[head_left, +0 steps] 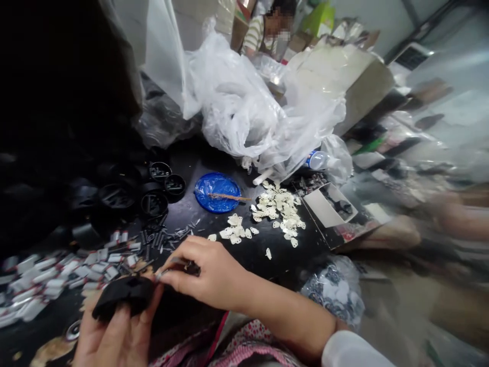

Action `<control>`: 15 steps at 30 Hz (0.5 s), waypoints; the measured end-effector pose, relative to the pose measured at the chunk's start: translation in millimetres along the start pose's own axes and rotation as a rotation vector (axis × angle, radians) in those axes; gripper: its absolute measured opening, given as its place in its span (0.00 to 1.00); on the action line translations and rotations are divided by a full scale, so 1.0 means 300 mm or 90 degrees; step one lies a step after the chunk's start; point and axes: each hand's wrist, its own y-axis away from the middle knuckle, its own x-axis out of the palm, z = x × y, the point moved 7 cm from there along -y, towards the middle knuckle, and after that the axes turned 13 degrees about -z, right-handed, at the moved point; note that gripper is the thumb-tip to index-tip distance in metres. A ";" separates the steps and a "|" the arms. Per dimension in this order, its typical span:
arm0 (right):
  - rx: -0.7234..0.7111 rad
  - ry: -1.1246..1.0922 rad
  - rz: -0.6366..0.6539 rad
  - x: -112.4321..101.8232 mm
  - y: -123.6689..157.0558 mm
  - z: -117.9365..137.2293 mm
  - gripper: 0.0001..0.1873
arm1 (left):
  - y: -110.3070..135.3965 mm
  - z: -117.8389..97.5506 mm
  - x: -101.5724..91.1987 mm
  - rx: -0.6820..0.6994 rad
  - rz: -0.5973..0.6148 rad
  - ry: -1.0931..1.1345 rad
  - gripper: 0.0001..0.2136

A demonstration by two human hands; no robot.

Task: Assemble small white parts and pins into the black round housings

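Note:
At the lower left my left hand (114,336) is closed around a curved black plastic part (126,295), with fingers tucked into its underside. My right hand (206,270) pinches a thin metal tool (183,264), perhaps tweezers; its tip is close to the right side of the black part. What lies at the tip is too small to make out. Left of my hands is a heap of small white cylinders (49,278) with reddish ends. Small springs (147,239) and grey metal pins (179,234) lie just beyond my right hand.
A blue lid (216,192) with a brown stick (229,197) across it sits mid-table. Cream-coloured flat pieces (280,209) are scattered beside it. Black round cups (153,204) stand left, a white box (330,204) right. Plastic bags (240,102) fill the back; a person (260,35) is beyond.

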 end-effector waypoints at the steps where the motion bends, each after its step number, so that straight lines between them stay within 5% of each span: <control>1: -0.026 0.040 0.009 -0.001 0.006 0.005 0.06 | -0.003 0.007 -0.001 -0.014 -0.021 0.005 0.11; 7: -0.098 0.196 0.001 -0.110 -0.002 -0.029 0.06 | -0.007 0.028 0.034 -0.081 -0.016 0.005 0.13; 10: 0.007 0.381 -0.139 -0.269 -0.069 -0.136 0.07 | -0.010 0.034 0.046 -0.105 -0.010 -0.011 0.16; 15: 0.013 0.523 -0.108 -0.338 -0.151 -0.239 0.07 | -0.016 0.039 0.038 -0.106 -0.017 0.001 0.16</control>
